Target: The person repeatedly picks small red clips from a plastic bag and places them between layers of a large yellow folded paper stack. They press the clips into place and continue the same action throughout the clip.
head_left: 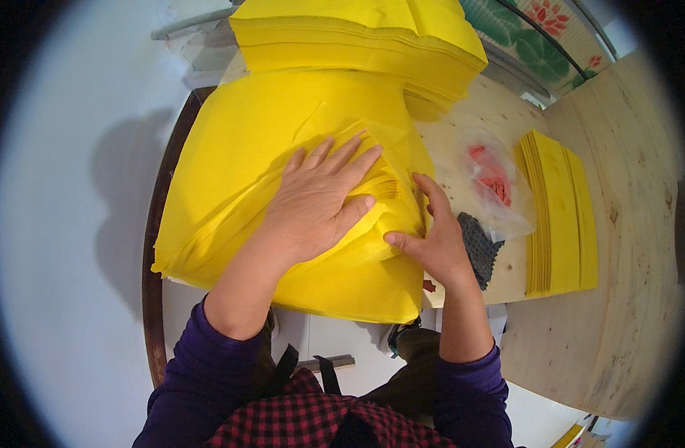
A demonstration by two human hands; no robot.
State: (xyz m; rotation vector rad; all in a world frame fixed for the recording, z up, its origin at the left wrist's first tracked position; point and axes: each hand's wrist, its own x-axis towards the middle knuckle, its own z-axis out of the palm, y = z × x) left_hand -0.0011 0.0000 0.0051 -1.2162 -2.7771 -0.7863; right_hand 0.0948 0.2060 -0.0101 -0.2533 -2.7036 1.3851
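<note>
A pile of thin yellow fabric-like sheets (245,134) covers the table in front of me, its top layers folded and rumpled. My left hand (316,194) lies flat on the sheets with its fingers spread, pressing on a folded part. At the right edge of the fold is my right hand (436,235). Its thumb rests on the yellow material and its index finger is spread away from the thumb, along the edge. The other fingers of that hand are mostly hidden. Between the hands, several stacked layer edges (387,187) show.
A thick yellow stack (357,52) stands at the far side. On the wooden table (499,119) to the right lie a clear plastic bag with red pieces (495,183), a dark grey cloth (478,250) and folded yellow pieces (559,216). A wooden panel (626,187) borders the right, a white wall (66,194) the left.
</note>
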